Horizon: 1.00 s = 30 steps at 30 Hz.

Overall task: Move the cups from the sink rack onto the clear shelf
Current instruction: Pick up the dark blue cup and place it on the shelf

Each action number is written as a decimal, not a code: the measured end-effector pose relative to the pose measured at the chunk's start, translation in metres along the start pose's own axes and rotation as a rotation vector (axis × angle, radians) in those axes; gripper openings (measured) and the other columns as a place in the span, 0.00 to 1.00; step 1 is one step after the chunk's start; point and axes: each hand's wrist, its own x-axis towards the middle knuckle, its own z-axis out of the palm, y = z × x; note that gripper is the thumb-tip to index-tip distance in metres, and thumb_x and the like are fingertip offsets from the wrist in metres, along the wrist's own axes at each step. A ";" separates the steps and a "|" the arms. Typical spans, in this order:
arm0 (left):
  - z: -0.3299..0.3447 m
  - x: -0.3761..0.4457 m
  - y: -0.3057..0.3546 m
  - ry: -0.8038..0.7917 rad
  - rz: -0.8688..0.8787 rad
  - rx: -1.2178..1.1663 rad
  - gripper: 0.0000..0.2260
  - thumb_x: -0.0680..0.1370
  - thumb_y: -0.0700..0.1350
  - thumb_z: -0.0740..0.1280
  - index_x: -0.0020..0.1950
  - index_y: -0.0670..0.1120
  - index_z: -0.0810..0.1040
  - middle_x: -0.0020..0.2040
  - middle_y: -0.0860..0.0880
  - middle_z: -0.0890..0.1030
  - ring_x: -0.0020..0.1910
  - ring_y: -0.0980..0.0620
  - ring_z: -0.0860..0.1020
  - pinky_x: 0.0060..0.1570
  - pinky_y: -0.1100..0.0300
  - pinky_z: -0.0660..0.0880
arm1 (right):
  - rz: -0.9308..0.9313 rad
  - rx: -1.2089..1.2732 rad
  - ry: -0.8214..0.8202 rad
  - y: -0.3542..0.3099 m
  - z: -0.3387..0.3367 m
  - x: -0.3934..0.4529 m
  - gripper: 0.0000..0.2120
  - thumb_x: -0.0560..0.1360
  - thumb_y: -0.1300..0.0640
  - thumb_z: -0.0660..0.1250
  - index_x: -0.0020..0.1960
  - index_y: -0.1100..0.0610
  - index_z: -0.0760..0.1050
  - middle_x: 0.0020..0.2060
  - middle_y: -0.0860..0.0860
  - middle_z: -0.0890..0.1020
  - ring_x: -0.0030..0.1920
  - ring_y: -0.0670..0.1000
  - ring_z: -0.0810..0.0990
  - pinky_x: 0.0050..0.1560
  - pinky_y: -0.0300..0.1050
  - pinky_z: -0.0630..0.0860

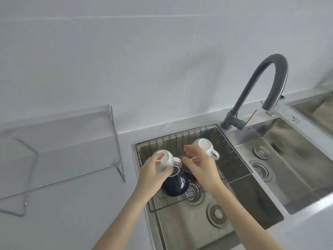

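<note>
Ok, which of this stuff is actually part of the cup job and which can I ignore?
Part of the job:
white cup in the left hand
left hand
second white cup
dark blue cup
sink rack
clear shelf
right hand, open

Ignore:
faucet
sink drains

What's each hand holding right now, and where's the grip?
Left hand grips the upside-down white ceramic mug around its body, handle free. Right hand is open above the wire sink rack, holding nothing.
</note>
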 end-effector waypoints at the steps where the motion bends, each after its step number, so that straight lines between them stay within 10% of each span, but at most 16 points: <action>1: 0.005 0.004 -0.004 -0.017 -0.020 0.016 0.22 0.70 0.46 0.70 0.64 0.48 0.71 0.61 0.54 0.74 0.61 0.53 0.73 0.60 0.57 0.71 | 0.039 0.017 -0.002 0.008 0.001 0.003 0.14 0.72 0.59 0.66 0.57 0.50 0.73 0.48 0.41 0.78 0.48 0.38 0.77 0.46 0.29 0.71; 11: 0.045 0.024 -0.047 -0.114 -0.176 0.010 0.21 0.67 0.42 0.72 0.58 0.49 0.71 0.50 0.56 0.75 0.46 0.62 0.73 0.38 0.78 0.67 | 0.313 -0.150 -0.159 0.075 0.017 0.015 0.17 0.73 0.60 0.65 0.62 0.56 0.72 0.55 0.52 0.80 0.57 0.49 0.76 0.56 0.38 0.69; 30: 0.017 0.020 -0.007 0.162 -0.003 0.083 0.30 0.61 0.51 0.76 0.61 0.50 0.71 0.54 0.54 0.80 0.54 0.53 0.77 0.49 0.64 0.70 | 0.044 -0.300 -0.144 0.013 0.000 0.035 0.10 0.73 0.60 0.64 0.54 0.54 0.78 0.45 0.49 0.83 0.50 0.51 0.80 0.52 0.36 0.73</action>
